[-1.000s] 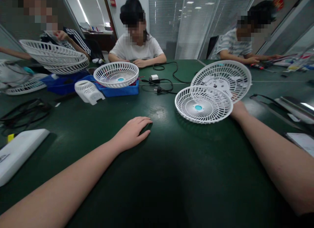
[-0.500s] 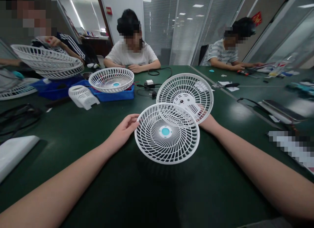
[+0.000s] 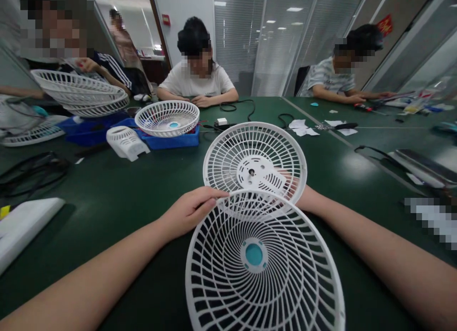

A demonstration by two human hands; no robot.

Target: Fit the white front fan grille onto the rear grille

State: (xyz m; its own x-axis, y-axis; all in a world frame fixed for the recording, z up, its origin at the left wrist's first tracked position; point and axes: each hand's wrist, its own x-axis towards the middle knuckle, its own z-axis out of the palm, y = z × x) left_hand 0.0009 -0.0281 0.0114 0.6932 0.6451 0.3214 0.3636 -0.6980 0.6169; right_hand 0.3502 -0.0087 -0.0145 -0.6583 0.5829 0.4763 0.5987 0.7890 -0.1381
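A white fan grille (image 3: pixel 254 256) with a spiral of ribs and a turquoise centre disc is close to me, tilted. My left hand (image 3: pixel 189 209) pinches its upper left rim between thumb and fingers. Behind it stands a second white grille (image 3: pixel 246 174), with a slotted motor housing and a small shaft at its middle. My right hand (image 3: pixel 294 186) is closed around the back of that housing, its fingers partly visible through the ribs. The front grille's upper rim overlaps the lower edge of the rear one; whether they touch I cannot tell.
Another grille (image 3: pixel 167 119) lies on a blue bin (image 3: pixel 171 141), beside a white plastic housing (image 3: pixel 126 143). Stacked grilles (image 3: pixel 80 94) stand at the left. Cables (image 3: pixel 30 171), a white panel (image 3: pixel 28 226) and paper scraps (image 3: pixel 302 127) lie on the green table. Several people sit around it.
The front grille has come nearer to me and lower, with its face turned up more. The rear grille has shifted left and down, showing more of its motor housing. Both hands keep their hold.
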